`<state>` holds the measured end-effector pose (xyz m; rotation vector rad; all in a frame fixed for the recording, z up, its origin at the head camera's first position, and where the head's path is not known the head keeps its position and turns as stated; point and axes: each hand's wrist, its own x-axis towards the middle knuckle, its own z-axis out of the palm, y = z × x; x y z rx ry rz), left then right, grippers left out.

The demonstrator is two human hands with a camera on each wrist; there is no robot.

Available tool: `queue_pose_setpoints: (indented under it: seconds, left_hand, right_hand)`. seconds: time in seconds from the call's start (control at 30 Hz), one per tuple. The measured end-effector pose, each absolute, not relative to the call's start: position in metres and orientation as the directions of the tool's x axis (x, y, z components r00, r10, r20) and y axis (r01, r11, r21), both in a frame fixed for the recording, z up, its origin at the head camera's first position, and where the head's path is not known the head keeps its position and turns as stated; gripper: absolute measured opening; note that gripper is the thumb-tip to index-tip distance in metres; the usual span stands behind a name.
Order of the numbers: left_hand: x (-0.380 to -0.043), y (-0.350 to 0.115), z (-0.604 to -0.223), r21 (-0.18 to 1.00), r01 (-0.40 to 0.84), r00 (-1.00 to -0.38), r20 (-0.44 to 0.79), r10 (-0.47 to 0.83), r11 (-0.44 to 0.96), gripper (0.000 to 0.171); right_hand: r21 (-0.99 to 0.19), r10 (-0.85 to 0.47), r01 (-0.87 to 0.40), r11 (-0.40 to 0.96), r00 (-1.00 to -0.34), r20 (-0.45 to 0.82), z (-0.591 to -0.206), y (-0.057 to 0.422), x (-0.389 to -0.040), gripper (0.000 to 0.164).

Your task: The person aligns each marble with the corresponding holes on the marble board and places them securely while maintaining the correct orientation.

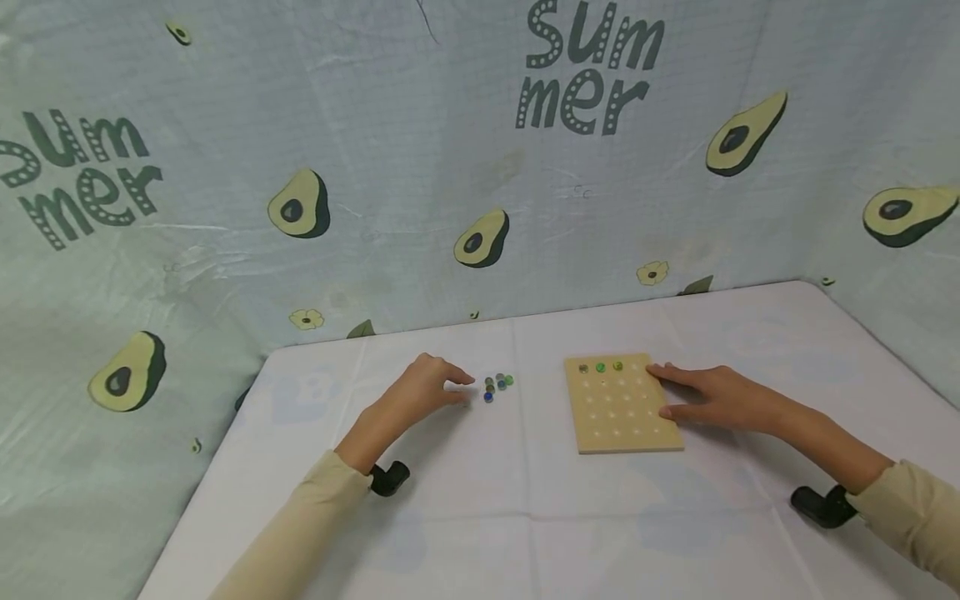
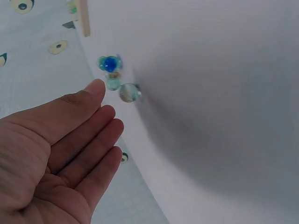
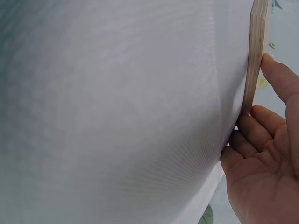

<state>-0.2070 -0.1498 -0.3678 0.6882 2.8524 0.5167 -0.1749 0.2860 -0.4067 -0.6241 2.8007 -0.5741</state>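
Observation:
My left hand [image 1: 426,387] hovers just left of a loose cluster of glass marbles [image 1: 502,384], thumb and fingers apart with no marble between them. In the left wrist view a clear marble [image 2: 129,93] lies near the fingertips, and a blue marble [image 2: 110,64] shows farther off. My right hand [image 1: 716,398] rests at the right edge of a square wooden board [image 1: 626,425] with rows of shallow hollows. Its thumb and fingertips touch the board's side [image 3: 255,56] in the right wrist view. Three marbles, one of them a green marble [image 1: 601,367], sit in the board's far row.
A white cloth [image 1: 465,533] covers the table, with fold creases. Behind it hangs a pale curtain [image 1: 405,167] printed with avocados and lettering. A dark wrist camera [image 1: 390,478] is strapped on the left wrist, and another dark camera [image 1: 823,506] on the right.

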Motion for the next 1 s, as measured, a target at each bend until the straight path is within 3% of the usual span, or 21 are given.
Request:
queue_pose_setpoints:
  seconds: [0.33, 1.0]
  left_hand:
    - [-0.204, -0.168, -0.382, 0.439, 0.428, -0.867, -0.045, 0.496, 0.790, 0.022]
    - [-0.211, -0.166, -0.393, 0.414, 0.445, -0.877, 0.020, 0.481, 0.794, 0.014]
  right_hand:
    - [-0.408, -0.445, -0.364, 0.838, -0.887, -0.122, -0.407, 0.285, -0.175, 0.086]
    - [-0.424, -0.435, -0.342, 0.839, -0.889, -0.144, -0.403, 0.285, -0.173, 0.086]
